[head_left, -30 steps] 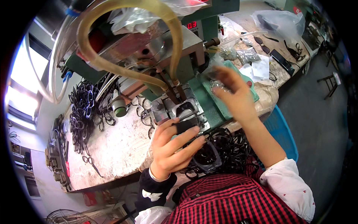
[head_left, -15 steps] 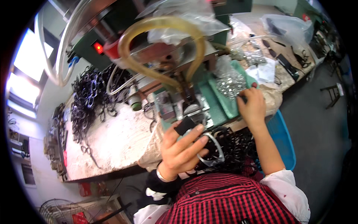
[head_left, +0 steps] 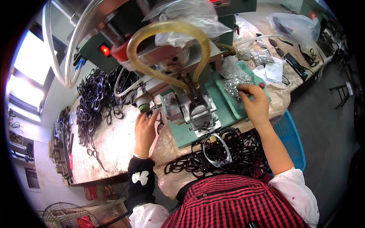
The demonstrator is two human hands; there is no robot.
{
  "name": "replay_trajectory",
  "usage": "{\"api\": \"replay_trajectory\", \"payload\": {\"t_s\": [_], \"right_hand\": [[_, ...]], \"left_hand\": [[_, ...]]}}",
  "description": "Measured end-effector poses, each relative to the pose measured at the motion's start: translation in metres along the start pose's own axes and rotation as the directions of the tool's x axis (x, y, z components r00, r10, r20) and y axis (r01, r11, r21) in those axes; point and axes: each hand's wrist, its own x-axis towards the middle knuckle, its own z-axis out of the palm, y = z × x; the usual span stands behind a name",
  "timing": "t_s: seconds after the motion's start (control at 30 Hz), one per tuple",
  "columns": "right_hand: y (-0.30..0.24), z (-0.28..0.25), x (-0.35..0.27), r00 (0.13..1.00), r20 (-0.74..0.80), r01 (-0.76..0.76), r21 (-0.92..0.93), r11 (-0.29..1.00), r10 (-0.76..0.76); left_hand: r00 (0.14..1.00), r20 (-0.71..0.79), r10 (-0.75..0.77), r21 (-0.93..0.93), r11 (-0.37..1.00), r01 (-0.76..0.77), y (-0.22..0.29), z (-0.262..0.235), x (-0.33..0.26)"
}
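Observation:
My left hand (head_left: pixel 145 133) is raised with thumb and fingers apart, just below the green push button (head_left: pixel 143 108) at the machine's left side; whether it touches the button is unclear. A grey eyeglass frame (head_left: pixel 227 156) extends from the metal fixture (head_left: pixel 213 121), one rim in the fixture and the other jutting toward me. No hand is on it. My right hand (head_left: pixel 257 106) reaches to the green tray (head_left: pixel 238 113), its thumb and forefinger curled together beside the small shiny metal parts (head_left: pixel 231 88). What sits between those fingertips is hidden.
A thick yellow hose (head_left: pixel 133 47) loops over the fixture. Many black eyeglass frames (head_left: pixel 243 150) lie heaped before me, with another pile (head_left: pixel 89 102) at the left. Scissors (head_left: pixel 97 157) rest on the table. A blue basket (head_left: pixel 292 140) stands at the right; sunglasses (head_left: pixel 276 47) lie beyond.
My left hand has let go of the eyeglass frame and moved left to the green button. The frame stays at the fixture. My right hand remains at the tray, its fingers more curled.

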Motion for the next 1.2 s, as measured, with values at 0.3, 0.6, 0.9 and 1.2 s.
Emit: {"api": "replay_trajectory", "payload": {"t_s": [0.3,0.6,0.9,1.2], "right_hand": [[0.024,-0.067,-0.041,0.988,-0.148,-0.062,-0.122,0.991,0.044],[-0.087,0.011,0.023,0.980,0.169,0.014,0.471,0.882,-0.107],[-0.092,0.030,0.005,0.966,0.230,-0.244,0.659,0.712,0.118],[-0.123,0.032,0.002,0.887,0.397,-0.459,0.812,0.360,0.236]], "left_hand": [[0.877,-0.218,-0.428,-0.184,0.901,0.394,-0.037,-0.001,-0.047],[0.745,0.166,-0.646,0.012,0.756,0.654,-0.079,0.034,-0.008],[0.724,-0.083,-0.685,-0.804,0.475,0.358,0.043,-0.017,-0.020],[0.781,-0.557,-0.284,-0.700,0.666,-0.256,0.110,-0.130,0.089]]}}
